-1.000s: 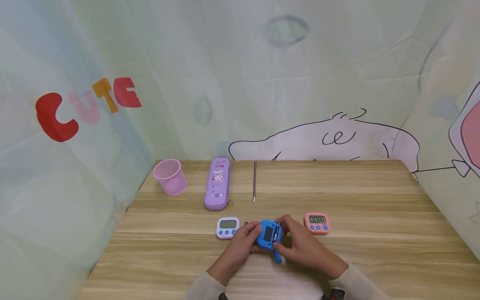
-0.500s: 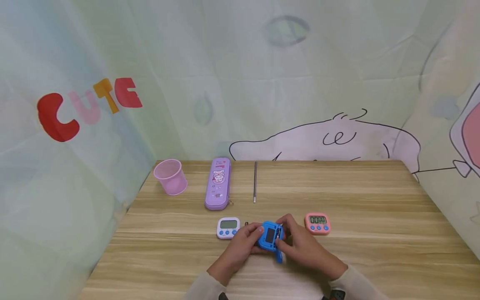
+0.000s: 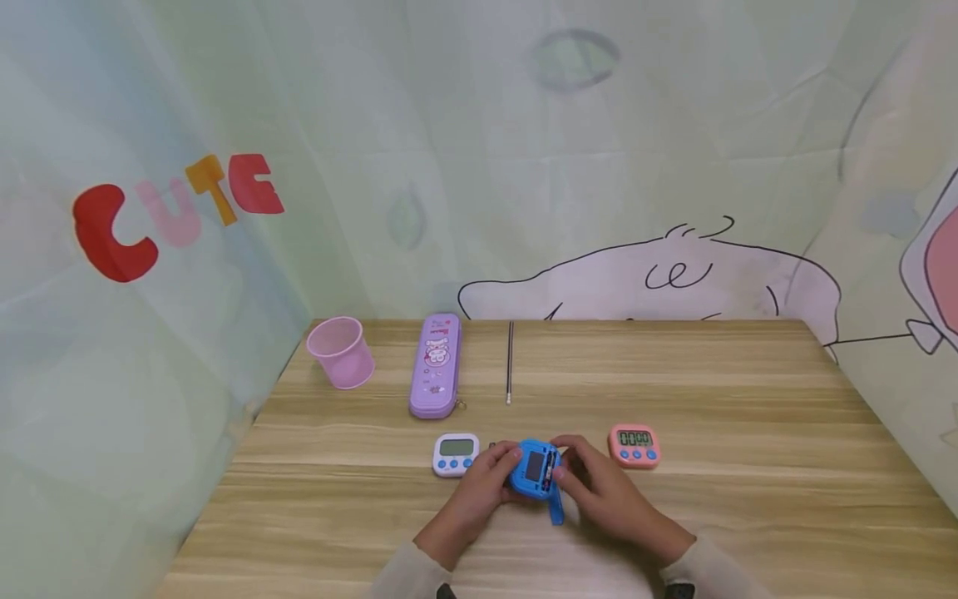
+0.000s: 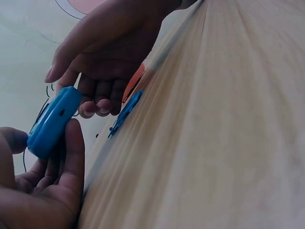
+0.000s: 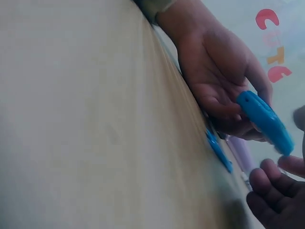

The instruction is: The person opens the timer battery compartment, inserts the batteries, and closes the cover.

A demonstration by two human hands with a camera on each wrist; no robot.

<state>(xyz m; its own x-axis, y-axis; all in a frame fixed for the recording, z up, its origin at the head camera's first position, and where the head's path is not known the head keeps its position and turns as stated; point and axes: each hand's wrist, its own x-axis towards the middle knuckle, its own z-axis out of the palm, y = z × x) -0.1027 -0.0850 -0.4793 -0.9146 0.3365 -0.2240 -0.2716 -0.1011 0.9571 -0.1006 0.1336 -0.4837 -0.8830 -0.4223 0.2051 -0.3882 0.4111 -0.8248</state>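
Observation:
My left hand (image 3: 482, 482) grips a blue timer (image 3: 533, 467) by its left side, thumb on top and fingers beneath. The timer's back faces up, with its battery slot uncovered and a battery (image 3: 550, 471) lying in it. My right hand (image 3: 609, 495) is at the timer's right edge. Its index finger touches the timer, while its thumb (image 4: 57, 69) stands apart from it in the left wrist view. Below the timer, a blue battery cover (image 5: 219, 150) lies on the table. The timer's screen side is hidden.
A white timer (image 3: 456, 455) lies left of my hands and a pink timer (image 3: 634, 446) right of them. Farther back are a pink cup (image 3: 346, 359), a purple pencil case (image 3: 436, 366) and a dark pencil (image 3: 510, 362). A small dark item (image 3: 491, 446) is partly hidden behind my left hand.
My right thumb has moved along the battery slot, pressed on the battery, then lifted off it. The blue timer has shifted only slightly in my left hand.

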